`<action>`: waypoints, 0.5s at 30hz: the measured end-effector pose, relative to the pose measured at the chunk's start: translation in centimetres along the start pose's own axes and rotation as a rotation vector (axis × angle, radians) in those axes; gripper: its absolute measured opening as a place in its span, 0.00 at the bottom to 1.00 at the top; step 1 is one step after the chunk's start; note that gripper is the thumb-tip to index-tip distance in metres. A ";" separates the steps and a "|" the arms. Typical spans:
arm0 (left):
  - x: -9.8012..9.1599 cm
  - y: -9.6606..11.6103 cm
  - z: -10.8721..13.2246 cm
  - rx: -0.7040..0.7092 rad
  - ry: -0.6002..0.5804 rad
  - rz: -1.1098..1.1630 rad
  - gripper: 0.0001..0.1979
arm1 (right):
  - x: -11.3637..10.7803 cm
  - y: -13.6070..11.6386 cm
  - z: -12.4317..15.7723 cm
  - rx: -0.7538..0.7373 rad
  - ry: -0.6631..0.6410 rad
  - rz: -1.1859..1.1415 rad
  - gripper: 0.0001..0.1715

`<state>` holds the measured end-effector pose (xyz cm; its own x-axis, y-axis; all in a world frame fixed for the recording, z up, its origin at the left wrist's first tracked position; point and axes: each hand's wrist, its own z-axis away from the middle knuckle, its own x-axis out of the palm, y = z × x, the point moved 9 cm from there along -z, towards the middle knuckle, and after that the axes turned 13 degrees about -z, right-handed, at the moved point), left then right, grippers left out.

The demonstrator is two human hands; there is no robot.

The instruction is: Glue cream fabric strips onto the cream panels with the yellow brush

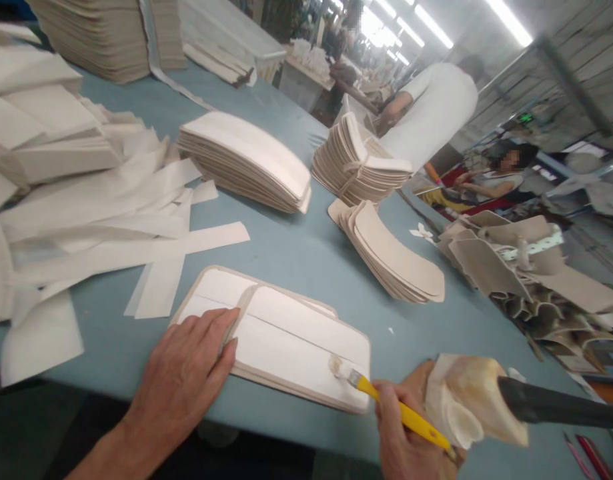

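Two flat beige pieces (296, 343) with white strips on them lie overlapped near the front edge of the blue-grey table (296, 260). My left hand (186, 373) rests flat on their left end, fingers stretched out. My right hand (403, 433) is closed around a yellow-handled brush (386, 400), whose bristles touch the right end of the front piece. A glue-crusted pot with a dark handle (479, 400) sits just right of that hand.
Loose white strips (111, 227) and white stacks cover the left side. Stacks of curved beige pieces (246, 160) (359, 163) (391, 257) stand behind. A heap of tan pieces (516, 267) lies right. A person in white (431, 110) bends beyond the table.
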<state>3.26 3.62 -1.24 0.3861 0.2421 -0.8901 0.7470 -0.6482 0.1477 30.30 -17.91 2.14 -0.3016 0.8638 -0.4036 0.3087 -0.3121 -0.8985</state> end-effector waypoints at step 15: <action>0.3 0.3 -0.1 0.059 -0.001 -0.049 0.17 | 15.7 -7.7 3.3 -0.091 -0.348 -0.325 0.20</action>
<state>3.59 3.56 -1.42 0.3498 0.2739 -0.8959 0.7320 -0.6768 0.0789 20.20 -3.29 2.13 -0.6748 0.7221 -0.1526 0.2218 0.0013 -0.9751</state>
